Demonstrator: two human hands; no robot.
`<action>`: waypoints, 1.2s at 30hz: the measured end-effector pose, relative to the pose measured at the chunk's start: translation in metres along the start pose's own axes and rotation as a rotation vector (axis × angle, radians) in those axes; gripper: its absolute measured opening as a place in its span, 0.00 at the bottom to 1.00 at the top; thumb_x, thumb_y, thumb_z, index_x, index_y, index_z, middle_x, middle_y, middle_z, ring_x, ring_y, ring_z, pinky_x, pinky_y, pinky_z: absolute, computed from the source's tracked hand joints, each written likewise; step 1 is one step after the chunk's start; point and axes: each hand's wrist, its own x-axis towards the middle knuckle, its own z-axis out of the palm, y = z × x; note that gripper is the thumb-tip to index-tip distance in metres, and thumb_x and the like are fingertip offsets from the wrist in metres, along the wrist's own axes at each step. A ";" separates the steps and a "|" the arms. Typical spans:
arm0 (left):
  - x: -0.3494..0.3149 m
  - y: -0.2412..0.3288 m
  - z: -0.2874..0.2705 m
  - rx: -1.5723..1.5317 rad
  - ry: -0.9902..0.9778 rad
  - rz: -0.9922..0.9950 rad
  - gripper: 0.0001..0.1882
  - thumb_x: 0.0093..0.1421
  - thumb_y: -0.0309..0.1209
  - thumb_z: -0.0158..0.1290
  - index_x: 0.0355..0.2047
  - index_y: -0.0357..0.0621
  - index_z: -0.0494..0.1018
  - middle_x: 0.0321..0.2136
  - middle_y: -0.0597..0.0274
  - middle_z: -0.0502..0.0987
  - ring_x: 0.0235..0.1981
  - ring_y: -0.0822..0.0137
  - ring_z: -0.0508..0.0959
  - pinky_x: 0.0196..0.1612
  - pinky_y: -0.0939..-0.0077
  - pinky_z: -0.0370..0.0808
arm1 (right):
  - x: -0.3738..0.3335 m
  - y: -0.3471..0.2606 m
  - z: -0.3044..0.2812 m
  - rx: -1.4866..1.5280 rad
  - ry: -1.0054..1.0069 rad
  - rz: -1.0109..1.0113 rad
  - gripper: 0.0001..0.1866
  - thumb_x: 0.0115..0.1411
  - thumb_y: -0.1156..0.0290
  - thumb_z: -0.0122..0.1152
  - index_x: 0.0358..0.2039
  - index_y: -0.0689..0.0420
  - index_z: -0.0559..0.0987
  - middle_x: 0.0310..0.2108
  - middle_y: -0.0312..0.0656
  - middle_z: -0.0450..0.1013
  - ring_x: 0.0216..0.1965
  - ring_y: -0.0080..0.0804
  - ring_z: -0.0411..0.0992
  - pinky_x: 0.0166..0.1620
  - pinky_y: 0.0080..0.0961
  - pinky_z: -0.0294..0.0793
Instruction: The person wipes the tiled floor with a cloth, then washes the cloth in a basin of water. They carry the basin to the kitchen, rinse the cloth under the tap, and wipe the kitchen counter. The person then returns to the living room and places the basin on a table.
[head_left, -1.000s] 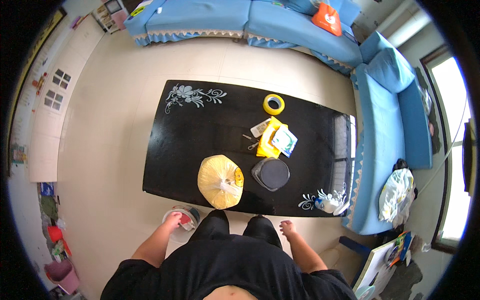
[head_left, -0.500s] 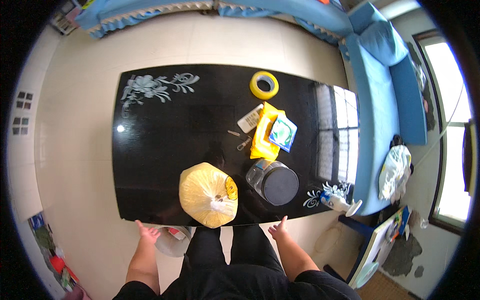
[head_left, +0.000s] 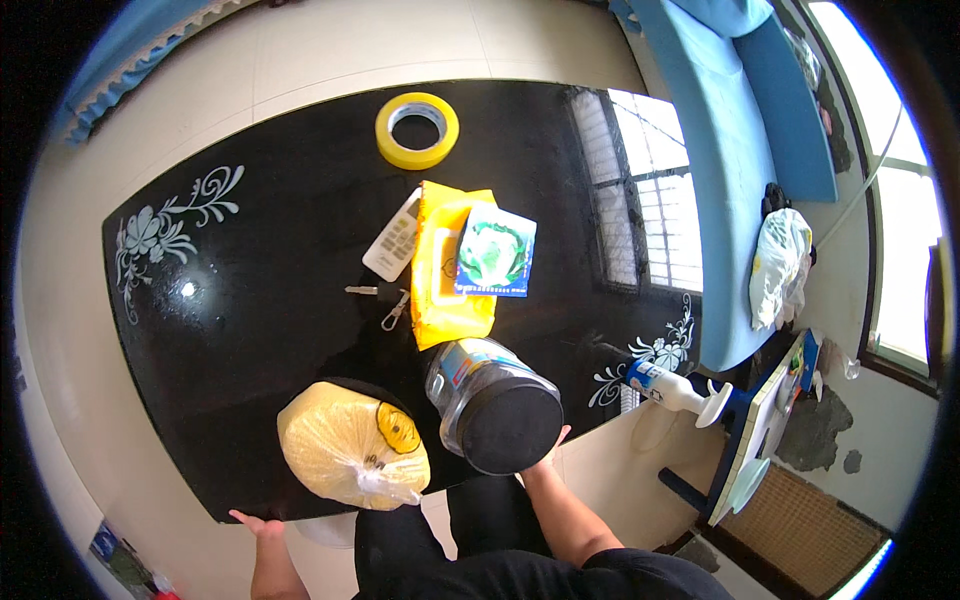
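Observation:
A bag of yellow grain, clear plastic with a knotted top and a yellow label, sits at the table's near edge. Just right of it a clear plastic jar with a black lid leans toward me. My right hand is at the near edge beside the jar; the lid partly hides it, and a visible finger stretches out. Whether it touches the jar I cannot tell. My left hand lies at the table's near left corner, fingers extended, nothing in it.
On the black glossy table are a yellow tape roll, a yellow packet, a cabbage-picture packet, a white remote-like thing and keys. A white pump bottle stands near the right corner. A blue sofa runs alongside.
The view has turned and come closer to the table, so things look larger and shifted. My right hand has come in beside the jar's lid; my left hand stays at the table's near left corner.

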 end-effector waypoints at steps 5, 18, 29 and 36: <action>-0.017 -0.010 0.004 0.030 0.052 0.018 0.48 0.46 0.71 0.34 0.60 0.51 0.50 0.59 0.62 0.53 0.58 0.54 0.54 0.58 0.52 0.53 | -0.006 -0.004 0.003 -0.136 0.081 -0.088 0.51 0.43 0.25 0.37 0.57 0.55 0.59 0.58 0.45 0.55 0.58 0.45 0.54 0.60 0.42 0.50; 0.011 -0.050 -0.052 -0.061 -0.003 -0.040 0.49 0.44 0.72 0.38 0.58 0.52 0.55 0.59 0.62 0.54 0.58 0.55 0.56 0.58 0.52 0.53 | 0.011 -0.038 0.013 -0.168 0.293 -0.195 0.51 0.48 0.32 0.46 0.57 0.65 0.54 0.58 0.46 0.55 0.57 0.41 0.56 0.60 0.32 0.50; 0.024 -0.112 -0.054 -0.068 0.113 0.003 0.48 0.46 0.71 0.37 0.58 0.51 0.54 0.59 0.64 0.54 0.58 0.59 0.56 0.60 0.58 0.52 | 0.089 -0.067 0.011 -0.200 0.163 -0.412 0.54 0.42 0.32 0.53 0.52 0.73 0.59 0.56 0.50 0.57 0.52 0.40 0.62 0.56 0.31 0.60; 0.043 -0.137 -0.048 -0.114 0.241 0.038 0.44 0.47 0.68 0.40 0.57 0.53 0.56 0.57 0.65 0.58 0.55 0.60 0.61 0.57 0.59 0.58 | 0.086 -0.066 0.036 -0.230 0.220 -0.469 0.51 0.44 0.34 0.54 0.48 0.75 0.63 0.51 0.51 0.63 0.47 0.41 0.66 0.53 0.29 0.65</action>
